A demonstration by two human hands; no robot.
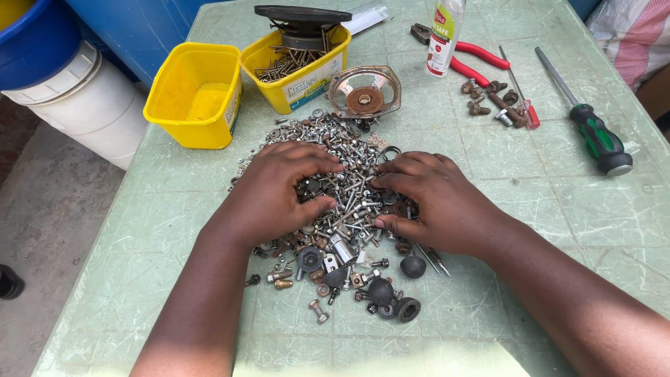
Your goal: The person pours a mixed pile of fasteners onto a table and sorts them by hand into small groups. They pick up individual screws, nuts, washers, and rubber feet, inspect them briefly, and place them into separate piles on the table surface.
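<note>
Two bare hands rest palm-down on a heap of mixed silver screws, nuts and bolts (342,188) on the pale green tabletop (530,195). Left hand (276,192) and right hand (436,199) have fingers spread, gripping nothing, apparently raking through the heap. Sorting would need a fingertip pinch. Behind stands an empty yellow plastic tub (195,94).

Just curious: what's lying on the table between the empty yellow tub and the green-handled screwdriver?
In the head view, between the empty yellow tub and the green-handled screwdriver lie a nail-filled yellow tub, a rusty speaker frame, a spray can, red-handled pliers and rusty bolts.
</note>
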